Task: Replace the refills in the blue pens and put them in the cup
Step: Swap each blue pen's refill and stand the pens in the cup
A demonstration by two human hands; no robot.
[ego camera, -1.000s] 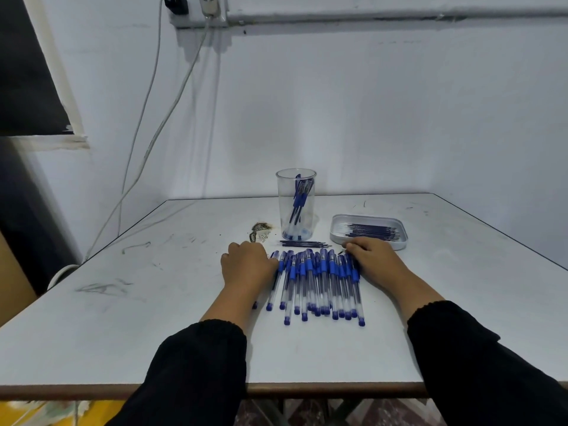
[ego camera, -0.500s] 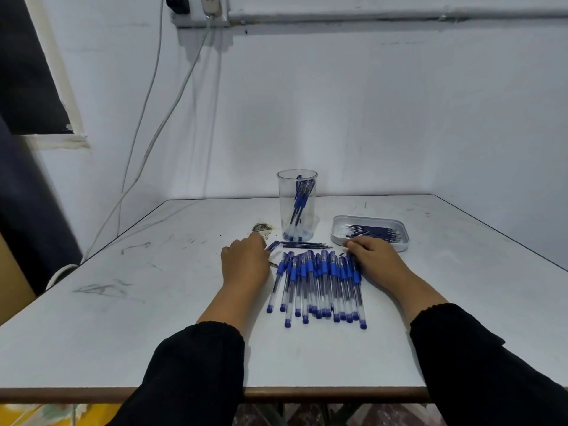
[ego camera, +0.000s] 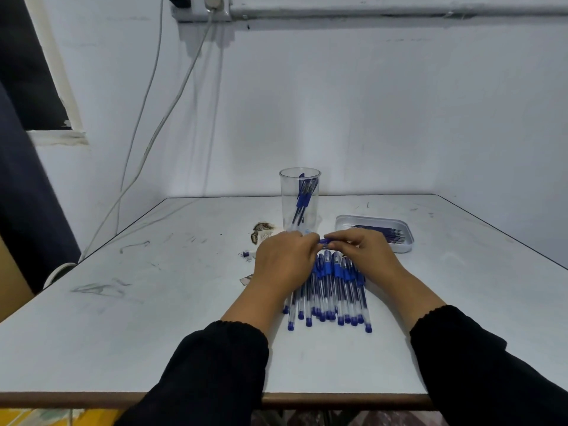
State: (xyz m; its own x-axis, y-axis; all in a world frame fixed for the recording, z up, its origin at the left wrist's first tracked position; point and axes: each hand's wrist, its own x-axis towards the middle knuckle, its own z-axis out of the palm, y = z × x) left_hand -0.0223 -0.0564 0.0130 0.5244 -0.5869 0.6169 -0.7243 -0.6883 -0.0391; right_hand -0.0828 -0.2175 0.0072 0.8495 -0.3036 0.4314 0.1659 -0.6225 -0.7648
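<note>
Hands first: I see my left hand (ego camera: 284,259) and right hand (ego camera: 361,255) meeting just in front of the cup (ego camera: 300,199), fingers curled, both pinching one blue pen (ego camera: 325,241) that lies crosswise between them. Only a short blue stretch of that pen shows between the two sets of fingers; I cannot tell whether it is opened or whole.

Cup: clear plastic, upright, towards the back of the table (ego camera: 153,318). A few pens in it (ego camera: 304,198) lean against its right wall.

Row of pens (ego camera: 332,290): on the table in front of the cup, side by side and touching, caps pointing towards the cup, blue end plugs towards me. My hands cover the far ends of the row.

Tray (ego camera: 404,245): shallow, pale, to the right of the cup, holding a bundle of thin dark refills (ego camera: 379,233) lying across it. My right hand is just beside its near left corner.

Left of the cup: a brown chipped patch (ego camera: 261,230) in the tabletop; a small blue and white piece (ego camera: 246,253) nearer me and further left; another small scrap (ego camera: 246,279) by my left wrist, too small to identify.

Behind the cup: white wall, two cables (ego camera: 147,96) hanging from a socket box (ego camera: 203,7).

Sleeves (ego camera: 215,364): black, on both arms.
</note>
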